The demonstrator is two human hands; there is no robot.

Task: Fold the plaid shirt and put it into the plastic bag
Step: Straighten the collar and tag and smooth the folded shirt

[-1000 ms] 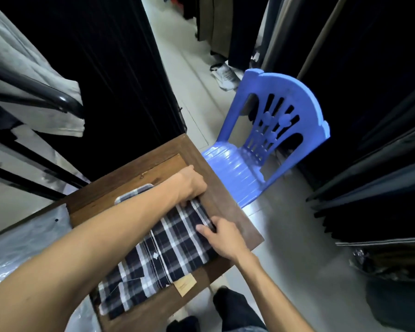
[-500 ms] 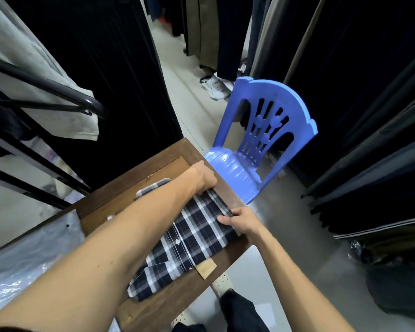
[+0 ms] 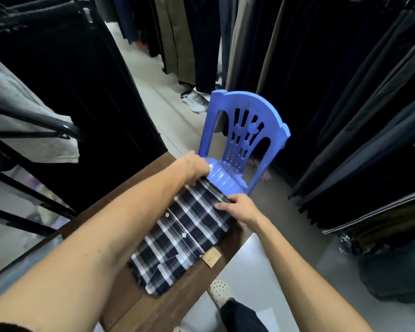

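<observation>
the plaid shirt [image 3: 185, 233] lies folded along the table's [image 3: 153, 305] right edge; left hand [image 3: 197, 167] and right hand [image 3: 240, 209] grip its far end, fingers curled on cloth — an uneven pull could undo the fold or slide it off

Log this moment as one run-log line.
stage: folding | plaid shirt: flat on wooden table | left hand: grips far edge | right hand: grips far edge | bagged: no

matt woven cloth plaid shirt [image 3: 189, 231], grained wood table [image 3: 139, 305], glossy moulded plastic chair [image 3: 244, 130].
</observation>
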